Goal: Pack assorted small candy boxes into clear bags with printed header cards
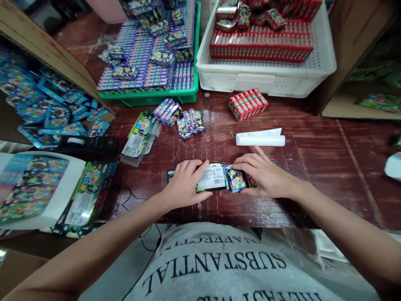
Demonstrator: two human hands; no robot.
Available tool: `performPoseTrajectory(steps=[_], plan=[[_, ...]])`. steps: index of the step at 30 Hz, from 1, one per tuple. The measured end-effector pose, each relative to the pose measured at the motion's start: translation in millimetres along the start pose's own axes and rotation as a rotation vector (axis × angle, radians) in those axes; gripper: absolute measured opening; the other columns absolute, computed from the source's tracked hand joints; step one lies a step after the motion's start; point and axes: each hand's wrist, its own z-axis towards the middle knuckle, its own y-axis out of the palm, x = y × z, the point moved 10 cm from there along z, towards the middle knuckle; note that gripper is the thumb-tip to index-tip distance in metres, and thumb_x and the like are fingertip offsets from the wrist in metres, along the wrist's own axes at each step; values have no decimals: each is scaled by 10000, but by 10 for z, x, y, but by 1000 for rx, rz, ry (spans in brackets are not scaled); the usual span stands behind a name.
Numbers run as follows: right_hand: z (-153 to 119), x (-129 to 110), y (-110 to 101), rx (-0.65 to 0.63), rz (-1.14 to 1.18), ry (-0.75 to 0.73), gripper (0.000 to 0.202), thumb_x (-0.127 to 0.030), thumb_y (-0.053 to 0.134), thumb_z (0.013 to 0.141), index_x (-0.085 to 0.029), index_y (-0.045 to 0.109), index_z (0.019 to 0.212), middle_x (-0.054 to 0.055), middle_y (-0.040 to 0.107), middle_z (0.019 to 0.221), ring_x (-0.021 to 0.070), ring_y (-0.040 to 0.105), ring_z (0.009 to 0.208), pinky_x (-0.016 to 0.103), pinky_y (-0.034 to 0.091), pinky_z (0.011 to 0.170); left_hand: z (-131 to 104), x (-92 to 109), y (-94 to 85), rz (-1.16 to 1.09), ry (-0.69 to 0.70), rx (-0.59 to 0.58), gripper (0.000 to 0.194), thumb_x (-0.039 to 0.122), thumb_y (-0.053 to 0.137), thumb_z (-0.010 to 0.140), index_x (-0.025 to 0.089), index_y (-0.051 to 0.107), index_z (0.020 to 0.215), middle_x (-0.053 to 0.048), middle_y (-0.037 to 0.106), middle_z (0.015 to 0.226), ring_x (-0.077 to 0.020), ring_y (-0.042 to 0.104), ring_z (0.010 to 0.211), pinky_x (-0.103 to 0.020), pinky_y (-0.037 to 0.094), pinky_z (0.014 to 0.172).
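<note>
At the table's front edge lies a flat printed packet [213, 177] with a white barcode label. My left hand [186, 184] is closed on its left part, thumb below and fingers above. Against the packet's right end sits a small purple box [236, 179]. My right hand [260, 173] is closed around the small boxes there, fingertips on the purple box's top edge and thumb below; a dark red one shows partly under the palm. The far right end of the row is mostly hidden by my right hand.
Ahead stand a green crate [150, 97] of purple boxes and a white crate [266, 81] of red boxes. Between them and my hands lie purple boxes [190, 122], a red box group [249, 103], a white roll [260, 139] and a labelled packet [137, 140]. Cardboard boxes flank both sides.
</note>
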Motion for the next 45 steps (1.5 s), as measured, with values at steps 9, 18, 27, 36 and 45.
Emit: performPoseTrajectory(steps=[9,18,27,36,45], plan=[[231,-16,90,127,9,-15,797,-750,688,757,-225,536,1337,126,632,1301,331,565,1267,690,46,1236,61,87,31,-38,-2,10,900,557,693,835,148,326,1547,-186,475,1401,-365,438,1223,-536,372,1076],[-446,280,-145,32,-41,96,904,-690,722,771,-271,438,1519,128,584,1440,414,487,1344,759,122,1184,96,75,23,-8,-15,11,883,544,690,838,209,301,1556,-160,476,1410,-368,445,1225,-521,380,1044],[2,168,137,37,192,-46,868,-623,741,797,-236,436,1511,132,544,1442,318,510,1319,586,332,1192,212,161,40,-36,105,-57,886,525,714,815,181,333,1536,-156,481,1426,-343,438,1261,-511,356,1098],[141,105,170,104,159,-29,897,-663,756,751,-219,456,1471,143,593,1372,325,558,1293,635,225,1231,220,70,11,-62,111,-31,862,508,732,801,208,370,1524,-140,483,1415,-338,444,1254,-513,356,1124],[-380,253,-82,-41,52,57,1086,-597,737,812,-243,121,1634,146,196,1692,392,204,1545,701,130,1225,171,70,32,-26,45,-30,861,526,707,828,201,338,1535,-146,472,1423,-350,444,1241,-517,371,1093]])
